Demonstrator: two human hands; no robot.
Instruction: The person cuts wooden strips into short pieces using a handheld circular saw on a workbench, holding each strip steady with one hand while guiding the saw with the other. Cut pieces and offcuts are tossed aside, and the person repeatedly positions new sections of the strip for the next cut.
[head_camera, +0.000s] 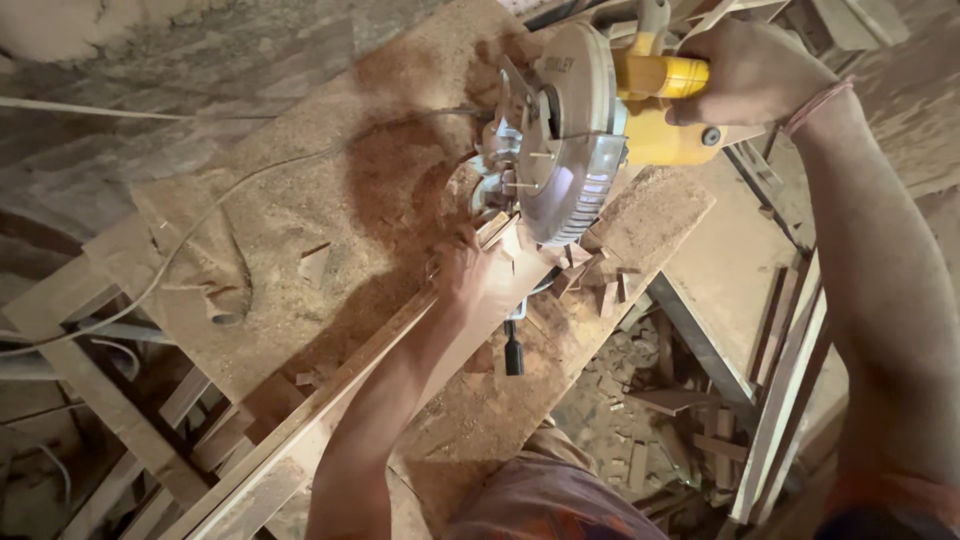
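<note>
Yellow saw handle (660, 78) gripped by right hand (745, 70) | left hand (462, 272) pressed flat on wooden strip (330, 400)

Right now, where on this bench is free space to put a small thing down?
Free: the dusty bench top between the cable and the saw. Crowded: offcuts beside the blade, and the strip under the left hand.

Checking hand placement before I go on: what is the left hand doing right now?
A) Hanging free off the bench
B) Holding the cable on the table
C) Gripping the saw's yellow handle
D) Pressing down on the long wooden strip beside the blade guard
D: the left hand lies on the long wooden strip just below the blade guard, while the right hand holds the yellow handle.
</note>
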